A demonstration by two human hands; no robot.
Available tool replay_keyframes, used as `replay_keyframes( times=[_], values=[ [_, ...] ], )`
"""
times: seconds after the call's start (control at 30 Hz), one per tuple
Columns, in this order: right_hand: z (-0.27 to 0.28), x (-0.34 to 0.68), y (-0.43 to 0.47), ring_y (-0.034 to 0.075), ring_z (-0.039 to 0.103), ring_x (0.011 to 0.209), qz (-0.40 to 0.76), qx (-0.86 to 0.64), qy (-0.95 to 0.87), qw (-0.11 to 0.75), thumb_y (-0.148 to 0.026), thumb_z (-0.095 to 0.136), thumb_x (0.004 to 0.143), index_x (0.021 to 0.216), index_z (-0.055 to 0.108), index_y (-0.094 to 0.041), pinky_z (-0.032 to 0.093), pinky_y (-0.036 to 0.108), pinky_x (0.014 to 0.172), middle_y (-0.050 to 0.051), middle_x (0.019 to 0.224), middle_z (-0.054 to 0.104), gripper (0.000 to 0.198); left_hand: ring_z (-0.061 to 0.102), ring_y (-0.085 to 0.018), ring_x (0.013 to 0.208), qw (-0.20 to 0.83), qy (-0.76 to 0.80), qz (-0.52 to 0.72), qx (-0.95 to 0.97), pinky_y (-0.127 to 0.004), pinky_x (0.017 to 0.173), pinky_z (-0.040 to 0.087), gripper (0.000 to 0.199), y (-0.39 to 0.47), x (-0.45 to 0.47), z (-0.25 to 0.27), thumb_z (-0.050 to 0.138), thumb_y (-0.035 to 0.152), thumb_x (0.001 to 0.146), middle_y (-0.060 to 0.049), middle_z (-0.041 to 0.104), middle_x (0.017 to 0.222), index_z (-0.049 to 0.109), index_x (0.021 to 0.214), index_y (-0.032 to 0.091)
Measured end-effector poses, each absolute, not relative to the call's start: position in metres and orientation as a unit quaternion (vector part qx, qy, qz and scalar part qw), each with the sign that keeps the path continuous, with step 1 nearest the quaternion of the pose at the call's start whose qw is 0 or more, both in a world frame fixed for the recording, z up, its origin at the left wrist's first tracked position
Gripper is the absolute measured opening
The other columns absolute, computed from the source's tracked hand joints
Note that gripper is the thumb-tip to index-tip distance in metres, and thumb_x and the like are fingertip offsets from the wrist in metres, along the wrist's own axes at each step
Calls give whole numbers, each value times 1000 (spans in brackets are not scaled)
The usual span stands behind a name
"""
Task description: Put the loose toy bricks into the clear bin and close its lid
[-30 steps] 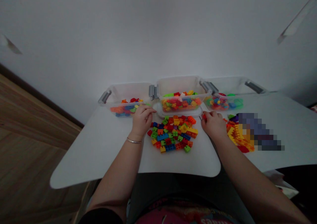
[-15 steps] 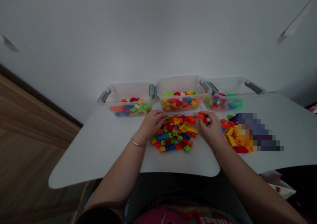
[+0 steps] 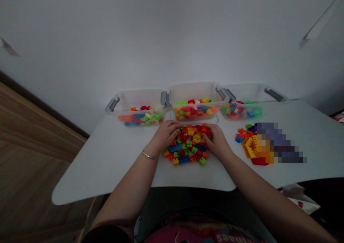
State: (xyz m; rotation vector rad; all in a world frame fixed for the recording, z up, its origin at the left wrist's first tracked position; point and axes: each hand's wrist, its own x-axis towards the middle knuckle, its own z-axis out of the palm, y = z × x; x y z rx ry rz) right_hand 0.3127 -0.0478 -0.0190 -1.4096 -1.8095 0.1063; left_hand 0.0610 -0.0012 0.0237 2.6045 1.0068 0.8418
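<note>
A loose heap of toy building bricks (image 3: 184, 152) in red, orange, yellow, green and blue lies on the white table in front of me. Along its upper left edge rests my left hand (image 3: 167, 133), a bracelet on the wrist. Its fingers are curved, with the thumb apart from them, and the fingertips touch bricks. My right hand (image 3: 217, 139) leans on the heap's right side. Its thumb and fingers are spread over the bricks there, and the palm side is hidden. I see no single brick lifted in either hand.
Behind the heap stand a left clear bin (image 3: 141, 117), a middle clear bin (image 3: 196, 112) and a right clear bin (image 3: 242, 112), each holding colourful pieces. A second pile of larger pieces (image 3: 249, 148) lies to the right, beside a pixelated patch. The white table (image 3: 107, 171) meets the wall.
My right hand has moved left from beside the heap onto its right side. The orange and red bricks at its fingertips are now against the heap. My left hand has barely moved.
</note>
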Motion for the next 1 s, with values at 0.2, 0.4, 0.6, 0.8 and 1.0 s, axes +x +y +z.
replay_keyframes(
  times=[0.2, 0.4, 0.6, 0.8, 1.0],
  values=[
    [-16, 320, -52, 29, 53, 112, 9, -566, -725, 393, -38, 51, 87, 117, 58, -17, 43, 48, 99, 15, 117, 61, 38, 55, -22, 110, 115, 344, 287, 887, -41, 99, 46, 34, -3, 61, 25, 39, 31, 97, -10, 63, 116, 64, 116, 18],
    [6, 335, -65, 37, 42, 127, -147, -695, -638, 297, -39, 47, 88, 125, 57, -15, 30, 61, 105, 19, 134, 52, 45, 55, -22, 111, 112, 342, 291, 887, -41, 100, 45, 33, -2, 61, 25, 39, 30, 97, -10, 62, 117, 64, 116, 18],
    [3, 370, -58, 53, 19, 137, -138, -832, -500, 197, -48, 52, 79, 135, 50, -16, 22, 80, 92, 25, 145, 39, 65, 56, -22, 109, 122, 341, 305, 881, -41, 99, 46, 34, -2, 60, 25, 38, 30, 97, -10, 64, 115, 65, 113, 18],
    [-2, 381, -55, 48, 33, 130, -77, -870, -479, 91, -48, 43, 84, 129, 56, -12, 36, 65, 91, 24, 137, 48, 59, 57, -22, 108, 120, 335, 313, 881, -40, 97, 46, 34, -2, 60, 26, 38, 31, 98, -11, 65, 113, 65, 111, 16],
    [6, 362, -57, 36, 57, 103, -113, -826, -549, 59, -38, 39, 89, 117, 62, -12, 46, 49, 79, 19, 122, 57, 45, 57, -22, 108, 115, 336, 309, 882, -41, 98, 47, 33, -3, 60, 27, 39, 31, 97, -11, 65, 112, 66, 111, 17]
  ],
)
